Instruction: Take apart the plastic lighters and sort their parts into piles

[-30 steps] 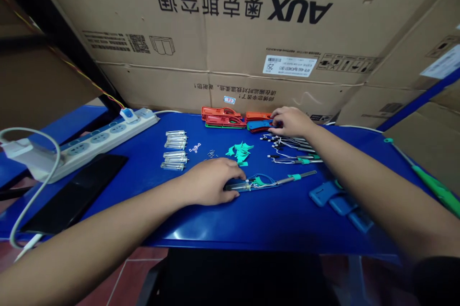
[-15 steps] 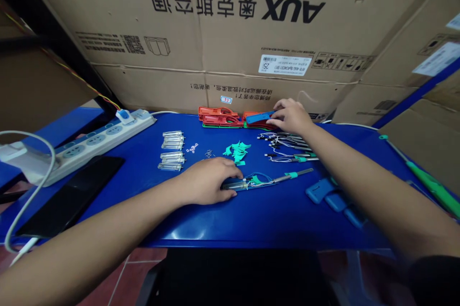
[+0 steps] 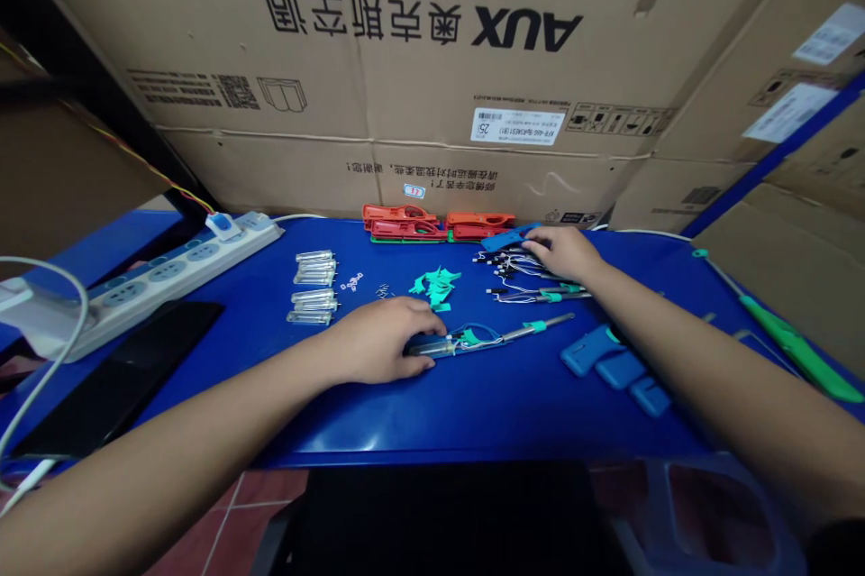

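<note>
My left hand point(image 3: 378, 340) rests curled over the clear tube end of a wired rod assembly point(image 3: 487, 339), which has teal parts and thin wires, and its fingers hide the tube's far end. My right hand point(image 3: 564, 253) pinches a flat blue plastic piece point(image 3: 508, 238) at its fingertips, just above a group of wired metal rods point(image 3: 533, 280). Red-orange plastic casings point(image 3: 432, 223) lie in a row behind that hand. Scraps of teal plastic point(image 3: 436, 285) lie between my hands, and several clear tubes point(image 3: 313, 286) stand in rows left of them.
A white power strip point(image 3: 168, 274) and a black phone point(image 3: 122, 378) lie at the left of the blue table point(image 3: 473, 418). Blue plastic blocks point(image 3: 614, 369) sit at the right. A green-handled tool point(image 3: 790, 349) lies at the far right. Cardboard boxes point(image 3: 432, 80) rise behind.
My right hand has carried the blue piece off the red casings, rightward and down toward the wired rods. My left hand stays on the assembly. The whole view has shifted slightly left.
</note>
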Available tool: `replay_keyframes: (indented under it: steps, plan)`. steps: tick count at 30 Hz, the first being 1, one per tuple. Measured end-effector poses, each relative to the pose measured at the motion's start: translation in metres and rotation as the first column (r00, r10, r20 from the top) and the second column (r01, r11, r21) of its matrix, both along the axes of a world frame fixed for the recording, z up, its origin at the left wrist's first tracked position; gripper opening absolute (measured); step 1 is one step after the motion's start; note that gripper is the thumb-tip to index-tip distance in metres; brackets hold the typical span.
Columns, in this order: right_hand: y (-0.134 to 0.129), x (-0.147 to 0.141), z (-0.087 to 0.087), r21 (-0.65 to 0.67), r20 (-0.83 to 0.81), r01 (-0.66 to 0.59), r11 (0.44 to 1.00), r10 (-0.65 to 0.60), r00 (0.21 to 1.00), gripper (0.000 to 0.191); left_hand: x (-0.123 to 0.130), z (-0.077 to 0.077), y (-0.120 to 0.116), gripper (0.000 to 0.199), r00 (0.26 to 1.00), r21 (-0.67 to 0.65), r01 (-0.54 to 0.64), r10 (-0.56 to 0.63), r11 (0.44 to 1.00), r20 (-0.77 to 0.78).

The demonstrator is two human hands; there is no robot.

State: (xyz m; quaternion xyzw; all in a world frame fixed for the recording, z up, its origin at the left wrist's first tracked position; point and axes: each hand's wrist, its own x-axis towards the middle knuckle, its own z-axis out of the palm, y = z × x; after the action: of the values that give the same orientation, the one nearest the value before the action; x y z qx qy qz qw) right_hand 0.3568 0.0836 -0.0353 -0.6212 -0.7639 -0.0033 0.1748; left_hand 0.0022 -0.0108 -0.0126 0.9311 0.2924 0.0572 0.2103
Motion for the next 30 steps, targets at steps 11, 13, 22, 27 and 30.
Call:
replay_keyframes:
  steps: [11,13,22,27,30]
  plan:
    - [-0.054,0.015,0.002,-0.088,0.034,-0.195,0.977,0.198,0.98,0.034,0.0,0.001,-0.001,0.035,0.999,0.027,0.025,-0.025,0.999,-0.025]
    - [-0.056,0.015,0.005,-0.078,0.025,-0.204,0.976,0.206,0.978,0.035,0.0,0.001,-0.002,0.035,0.999,0.028,0.027,-0.026,0.999,-0.022]
    - [-0.023,-0.047,0.037,-0.189,0.275,-0.132,0.973,0.181,0.944,0.034,-0.001,0.001,-0.001,0.036,0.999,0.025,0.049,-0.049,0.998,-0.019]
    - [-0.007,-0.067,0.031,-0.211,0.324,-0.101,0.972,0.167,0.931,0.027,-0.001,0.001,-0.001,0.038,0.999,0.025,0.038,-0.037,0.999,-0.025]
    - [-0.007,-0.067,0.029,-0.203,0.3,-0.098,0.974,0.157,0.941,0.028,-0.002,0.001,0.001,0.038,0.999,0.021,0.033,-0.033,0.999,-0.014]
